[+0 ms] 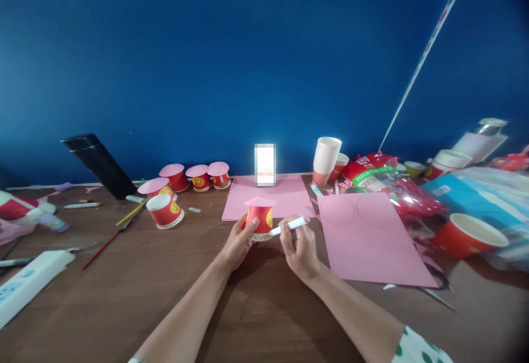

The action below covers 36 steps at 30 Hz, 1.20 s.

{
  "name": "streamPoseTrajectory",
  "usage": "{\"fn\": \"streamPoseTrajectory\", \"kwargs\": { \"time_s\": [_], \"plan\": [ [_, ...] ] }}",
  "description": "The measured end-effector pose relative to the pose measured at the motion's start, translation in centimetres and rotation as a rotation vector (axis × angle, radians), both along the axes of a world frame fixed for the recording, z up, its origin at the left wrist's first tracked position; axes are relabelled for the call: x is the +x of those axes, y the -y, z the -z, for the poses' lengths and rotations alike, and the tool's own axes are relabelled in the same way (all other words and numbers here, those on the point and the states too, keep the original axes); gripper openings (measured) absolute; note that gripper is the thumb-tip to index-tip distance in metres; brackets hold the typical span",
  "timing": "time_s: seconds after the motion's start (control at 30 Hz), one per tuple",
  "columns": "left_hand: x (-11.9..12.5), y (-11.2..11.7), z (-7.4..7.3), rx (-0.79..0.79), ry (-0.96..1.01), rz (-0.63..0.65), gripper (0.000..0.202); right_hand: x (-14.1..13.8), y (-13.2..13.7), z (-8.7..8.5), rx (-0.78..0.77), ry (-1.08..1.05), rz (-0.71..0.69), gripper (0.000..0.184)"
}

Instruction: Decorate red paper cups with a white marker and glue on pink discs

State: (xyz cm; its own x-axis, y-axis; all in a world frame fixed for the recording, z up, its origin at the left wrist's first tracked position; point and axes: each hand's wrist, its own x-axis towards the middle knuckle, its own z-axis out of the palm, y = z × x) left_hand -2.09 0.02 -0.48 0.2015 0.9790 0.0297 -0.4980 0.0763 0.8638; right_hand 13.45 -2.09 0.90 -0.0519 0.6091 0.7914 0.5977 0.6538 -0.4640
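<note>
My left hand (238, 240) is closed around an upside-down red paper cup (260, 218) with a pink paper cone on top, standing on the brown table (173, 291). My right hand (301, 247) grips a white marker (289, 225), its tip touching the cup's lower white rim. Both forearms reach in from the bottom edge of the view.
Several finished red cups with pink tops (198, 177) stand at the back left, with one tipped cup (165, 210) nearer. Pink paper sheets (372, 242) lie centre and right. White stacked cups (326, 159), plastic bags, a red cup (467, 234), and a power strip (28, 280) surround them.
</note>
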Motion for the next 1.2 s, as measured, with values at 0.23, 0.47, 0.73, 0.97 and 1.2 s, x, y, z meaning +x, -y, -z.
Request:
{"fn": "streamPoseTrajectory", "kwargs": {
  "time_s": [0.23, 0.47, 0.73, 0.97, 1.2],
  "plan": [
    [-0.09, 0.01, -0.01, 0.003, -0.001, 0.007, 0.033, 0.1, -0.11, 0.32, -0.018, 0.003, -0.013, 0.013],
    [-0.08, 0.02, 0.02, 0.005, 0.003, 0.004, 0.034, -0.01, 0.0, -0.06, -0.022, 0.004, -0.017, 0.013],
    [-0.05, 0.04, -0.14, 0.007, -0.005, -0.013, 0.037, -0.14, -0.13, 0.23, -0.095, 0.023, -0.059, 0.014],
    [-0.07, 0.09, -0.3, -0.019, 0.013, -0.022, 0.035, -0.12, -0.03, 0.06, -0.054, -0.017, -0.023, 0.014],
    [-0.08, 0.13, -0.29, -0.032, 0.009, -0.021, 0.037, 0.03, -0.07, -0.09, -0.032, -0.031, -0.002, 0.015]
  ]
}}
